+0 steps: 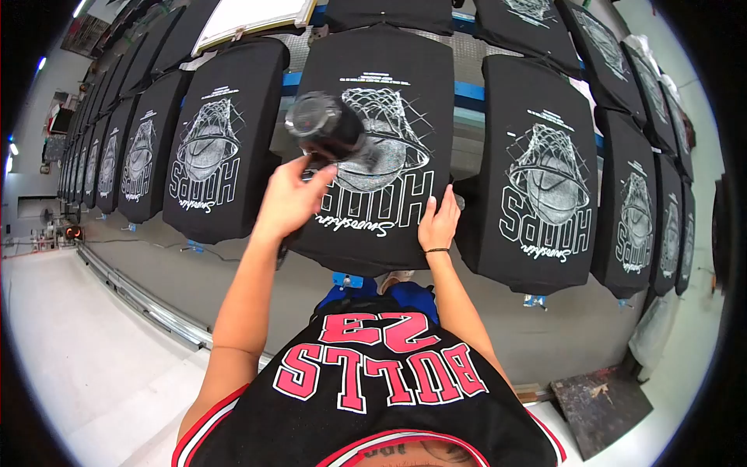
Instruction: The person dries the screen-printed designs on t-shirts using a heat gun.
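My left hand is closed around the handle of what looks like a black hair dryer, partly blurred by motion. The dryer is over the middle of a black T-shirt stretched on a board in front of me. White print of a basketball, a net and the word HOOPS covers the shirt, and the dryer hides part of the net. Fingers outstretched, my right hand rests against the shirt's right edge, holding nothing. A dark band circles that wrist.
Similar printed shirts on boards stand close on both sides, including a left one and a right one. A white framed screen lies at the back left. Blue clamps show under the boards. A stained dark panel is at lower right.
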`<state>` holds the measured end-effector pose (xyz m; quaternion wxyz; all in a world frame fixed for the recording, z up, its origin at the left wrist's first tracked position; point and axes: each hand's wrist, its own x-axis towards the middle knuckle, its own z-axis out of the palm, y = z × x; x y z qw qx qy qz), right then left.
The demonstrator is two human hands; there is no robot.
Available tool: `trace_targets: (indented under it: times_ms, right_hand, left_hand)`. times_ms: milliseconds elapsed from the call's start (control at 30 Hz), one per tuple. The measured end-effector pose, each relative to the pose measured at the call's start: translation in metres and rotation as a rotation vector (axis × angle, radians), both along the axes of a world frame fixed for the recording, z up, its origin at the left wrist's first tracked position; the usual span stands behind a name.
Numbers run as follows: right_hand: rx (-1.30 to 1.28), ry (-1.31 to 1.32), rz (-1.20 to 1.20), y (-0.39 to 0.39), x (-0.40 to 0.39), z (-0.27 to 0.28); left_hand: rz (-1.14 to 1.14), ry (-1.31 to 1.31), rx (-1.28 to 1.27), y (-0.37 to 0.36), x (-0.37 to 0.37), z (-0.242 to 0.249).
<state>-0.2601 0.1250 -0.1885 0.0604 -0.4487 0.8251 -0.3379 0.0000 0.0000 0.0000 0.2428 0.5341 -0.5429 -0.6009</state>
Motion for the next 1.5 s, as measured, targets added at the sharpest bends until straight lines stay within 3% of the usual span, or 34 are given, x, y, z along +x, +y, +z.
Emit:
trace_targets:
  times_ms: [100, 300, 400, 533, 633, 700, 767, 900, 1100, 1200, 1367, 1500]
  right_hand:
    - [-0.017, 0.073, -0.010, 0.020, -0.002, 0.009]
    - [-0.028, 0.134, -0.041, 0.008, 0.004, 0.013]
    - [-0.034, 0.130, -0.044, 0.007, 0.004, 0.015]
    - [-0.002, 0.114, -0.049, 0.005, 0.004, 0.016]
    - [-0.008, 0.112, -0.032, 0.005, 0.003, 0.016]
    - [-0.007, 0.109, -0.030, 0.004, 0.003, 0.014]
    - [0.003, 0.085, -0.030, 0.003, 0.004, 0.017]
    - [0.017, 0.080, -0.026, 0.002, 0.002, 0.012]
    - [0.015, 0.040, -0.020, 0.002, 0.000, 0.011]
    - [-0.005, 0.017, -0.015, 0.004, -0.002, 0.006]
    - [-0.046, -0.010, 0.019, 0.007, -0.007, 0.000]
    - [-0.106, -0.031, 0.081, 0.016, -0.010, -0.003]
  left_hand:
    - [-0.178, 0.058, -0.010, 0.003, -0.047, -0.005]
    - [-0.070, -0.259, -0.448, -0.070, -0.088, -0.015]
    - [-0.102, -0.005, -0.153, -0.101, -0.095, 0.000]
    - [-0.062, -0.081, -0.351, -0.144, -0.117, -0.006]
    - [-0.067, 0.062, -0.226, -0.172, -0.105, -0.006]
    - [-0.012, -0.069, -0.248, -0.174, -0.079, -0.005]
    - [0.037, -0.218, -0.323, -0.166, -0.049, -0.009]
    - [0.098, -0.104, -0.126, -0.136, 0.012, -0.004]
    - [0.187, -0.224, -0.200, -0.065, 0.064, 0.001]
    - [0.146, -0.178, -0.062, -0.023, 0.095, 0.004]
    - [0.207, -0.218, -0.081, 0.035, 0.108, 0.006]
    - [0.126, -0.217, -0.008, 0.082, 0.102, 0.017]
